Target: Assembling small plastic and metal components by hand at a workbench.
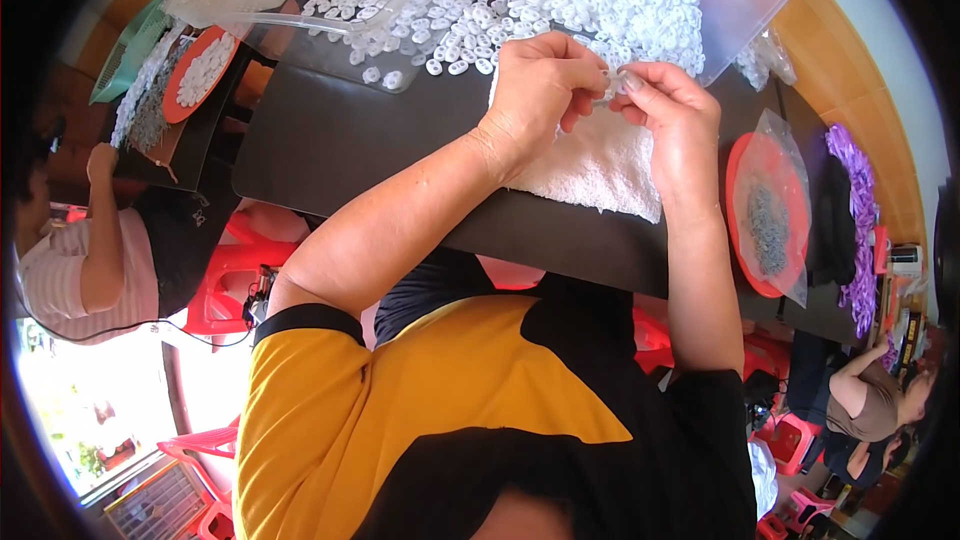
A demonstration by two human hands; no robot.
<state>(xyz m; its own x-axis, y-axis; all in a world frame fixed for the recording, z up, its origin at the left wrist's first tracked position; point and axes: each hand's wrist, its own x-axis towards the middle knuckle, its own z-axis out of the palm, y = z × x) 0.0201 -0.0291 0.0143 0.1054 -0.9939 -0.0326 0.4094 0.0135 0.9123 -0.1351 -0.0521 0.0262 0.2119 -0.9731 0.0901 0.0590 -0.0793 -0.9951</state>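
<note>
Over a white towel (pixel 600 168) on the dark table, my left hand (pixel 545 85) and my right hand (pixel 676 108) meet fingertip to fingertip. Both are closed in a pinch on a small whitish piece (pixel 614 86), mostly covered by the fingers; its exact kind cannot be made out. Just beyond the hands, a heap of small white oval plastic pieces with holes (pixel 640 2) fills a clear tray. More such pieces (pixel 460 40) lie loose to the left, spilling from another clear container.
To the right, a red plate (pixel 738 205) holds small grey parts under clear plastic, near purple strips (pixel 852 220). At left are a red plate of white pieces (pixel 205 70), a green basket (pixel 128 50) and a seated person (pixel 90 260). Another person (pixel 868 395) sits far right.
</note>
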